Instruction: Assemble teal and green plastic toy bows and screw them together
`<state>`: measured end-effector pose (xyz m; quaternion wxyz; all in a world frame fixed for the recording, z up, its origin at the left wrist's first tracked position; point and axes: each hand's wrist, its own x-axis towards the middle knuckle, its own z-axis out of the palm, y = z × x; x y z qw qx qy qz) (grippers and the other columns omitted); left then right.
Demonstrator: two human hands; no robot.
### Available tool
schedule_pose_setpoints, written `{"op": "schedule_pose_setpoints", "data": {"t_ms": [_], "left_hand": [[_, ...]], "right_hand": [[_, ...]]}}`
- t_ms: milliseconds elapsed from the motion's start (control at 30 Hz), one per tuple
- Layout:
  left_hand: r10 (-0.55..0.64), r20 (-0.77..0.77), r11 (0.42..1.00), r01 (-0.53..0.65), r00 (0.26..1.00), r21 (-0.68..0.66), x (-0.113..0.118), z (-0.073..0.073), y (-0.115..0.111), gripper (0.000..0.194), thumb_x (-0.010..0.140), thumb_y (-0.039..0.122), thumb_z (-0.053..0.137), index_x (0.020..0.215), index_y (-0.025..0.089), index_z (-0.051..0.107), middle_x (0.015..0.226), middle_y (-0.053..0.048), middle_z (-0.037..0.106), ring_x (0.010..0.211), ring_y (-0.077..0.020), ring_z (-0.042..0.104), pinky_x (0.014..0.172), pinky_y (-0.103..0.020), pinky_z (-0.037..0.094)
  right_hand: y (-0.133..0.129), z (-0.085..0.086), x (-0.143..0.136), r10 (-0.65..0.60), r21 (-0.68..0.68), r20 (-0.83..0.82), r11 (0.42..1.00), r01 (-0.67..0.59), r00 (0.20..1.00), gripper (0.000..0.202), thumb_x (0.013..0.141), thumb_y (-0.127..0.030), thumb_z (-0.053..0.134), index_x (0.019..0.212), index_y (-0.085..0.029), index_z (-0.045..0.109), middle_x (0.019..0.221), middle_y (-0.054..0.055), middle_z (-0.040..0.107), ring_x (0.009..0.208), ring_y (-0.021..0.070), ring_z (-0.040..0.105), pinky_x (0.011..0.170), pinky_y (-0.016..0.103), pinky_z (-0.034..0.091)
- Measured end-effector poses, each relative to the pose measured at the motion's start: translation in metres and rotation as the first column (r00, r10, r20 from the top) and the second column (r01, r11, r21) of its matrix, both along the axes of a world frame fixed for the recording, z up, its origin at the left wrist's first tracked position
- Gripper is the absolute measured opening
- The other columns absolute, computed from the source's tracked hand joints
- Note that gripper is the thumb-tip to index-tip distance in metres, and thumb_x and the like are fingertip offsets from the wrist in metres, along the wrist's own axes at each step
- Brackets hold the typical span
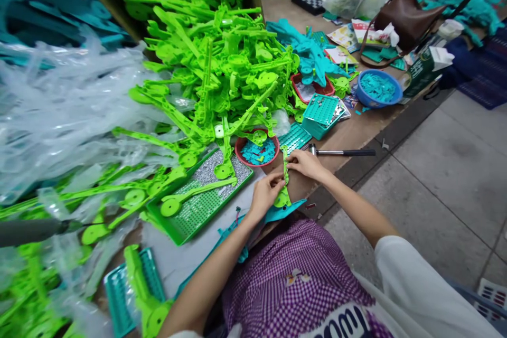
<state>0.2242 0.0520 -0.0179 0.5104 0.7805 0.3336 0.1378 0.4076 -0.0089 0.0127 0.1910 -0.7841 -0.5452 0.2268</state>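
While both bare hands worked above the near edge of the bench (362, 134), a slim lime-green plastic part (285, 169) was held between them, its round end toward the purple checked apron (293, 269). The left hand (266, 194) had its grip closed on the part just above that round end; the right hand (306, 162) had its grip pinched at the narrow upper portion. A flat teal plastic piece (284, 212) lay near the round end. Beyond the left hand stood a red bowl (236, 152) of small teal pieces and, to its left, a green perforated tray (194, 215) holding small silver-grey pieces and lime-green parts. A metal-headed hammer (343, 152) with a black handle lay to the right of the right hand. Farther back rose a tangled heap of lime-green parts (225, 63).
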Motion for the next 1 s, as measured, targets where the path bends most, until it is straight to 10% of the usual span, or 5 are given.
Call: {"op": "schedule_pose_setpoints", "data": {"t_ms": [567, 833, 1000], "left_hand": [[-0.043, -0.051, 0.989, 0.050, 0.998, 0.141, -0.001, 0.012, 0.000, 0.013, 0.081, 0.021, 0.065, 0.087, 0.021, 0.077, 0.092, -0.005, 0.078, 0.085, -0.0217, 0.071, 0.079, -0.031, 0.053], [-0.030, 0.018, 0.984, 0.032, 0.999, -0.177, 0.005, 0.003, 0.012, 0.029, 0.070, 0.025, 0.073, 0.097, 0.015, 0.068, 0.073, -0.003, 0.073, 0.064, -0.0166, 0.067, 0.063, -0.026, 0.051], [0.004, 0.086, 0.966, 0.019, 0.996, -0.258, 0.004, -0.006, 0.013, 0.036, 0.069, 0.029, 0.073, 0.101, 0.013, 0.067, 0.076, -0.004, 0.073, 0.065, -0.0151, 0.065, 0.062, -0.026, 0.052]], "right_hand": [[-0.002, -0.001, -0.012, -0.138, 0.044, -0.090, 0.989, 0.142, 0.986, 0.009, 0.084, -0.019, 0.068, 0.093, -0.021, 0.069, 0.100, 0.005, 0.074, 0.093, 0.0197, 0.068, 0.078, 0.029, 0.047], [0.008, 0.006, -0.013, -0.210, -0.093, -0.078, 0.975, 0.203, 0.975, 0.008, 0.085, -0.024, 0.067, 0.091, -0.023, 0.070, 0.098, 0.004, 0.075, 0.097, 0.0219, 0.068, 0.079, 0.030, 0.047], [-0.001, -0.004, -0.015, -0.142, 0.061, -0.055, 0.988, 0.145, 0.988, 0.010, 0.089, -0.022, 0.062, 0.095, -0.020, 0.070, 0.101, 0.006, 0.074, 0.097, 0.0205, 0.067, 0.084, 0.031, 0.046]]}}
